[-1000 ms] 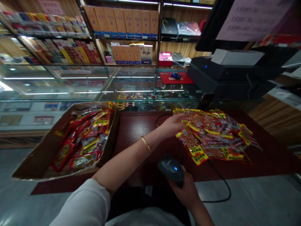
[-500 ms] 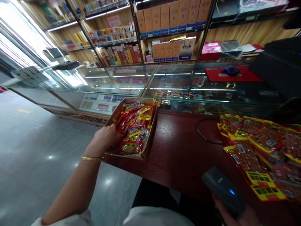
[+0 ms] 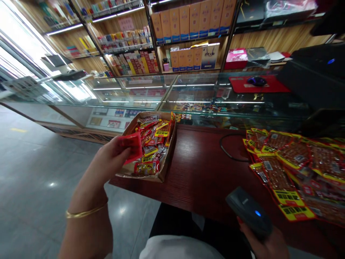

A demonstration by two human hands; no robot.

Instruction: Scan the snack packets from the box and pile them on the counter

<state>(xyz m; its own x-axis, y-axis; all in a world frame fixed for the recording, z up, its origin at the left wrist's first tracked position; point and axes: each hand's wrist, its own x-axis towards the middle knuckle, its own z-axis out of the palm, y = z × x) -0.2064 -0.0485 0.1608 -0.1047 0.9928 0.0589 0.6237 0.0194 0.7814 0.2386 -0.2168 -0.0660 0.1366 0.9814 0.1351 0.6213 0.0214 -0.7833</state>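
Note:
My left hand (image 3: 111, 158) is closed on a red snack packet (image 3: 133, 146), held above the left side of a cardboard box (image 3: 161, 176). Inside the box lie several red and yellow snack packets (image 3: 151, 149), jumbled together. A gold bracelet circles my left wrist. Low on the right, my right hand (image 3: 265, 241) is wrapped around a dark handheld barcode scanner (image 3: 249, 212) with a lit blue light. The scanner's head points up and left over the brown table (image 3: 199, 162). Part of my right hand is hidden behind the scanner.
Several flat red and yellow snack packs (image 3: 288, 169) are piled on the table's right side, by a black cable (image 3: 229, 156). Behind stands a glass display counter (image 3: 205, 95) bearing a mouse (image 3: 257, 81) on a red mat (image 3: 277, 86). Stocked shelves (image 3: 188, 37) line the wall.
My left hand has come up out of the box with a red snack packet. The scanner in my right hand stays nearly where it was. The whole view has shifted slightly.

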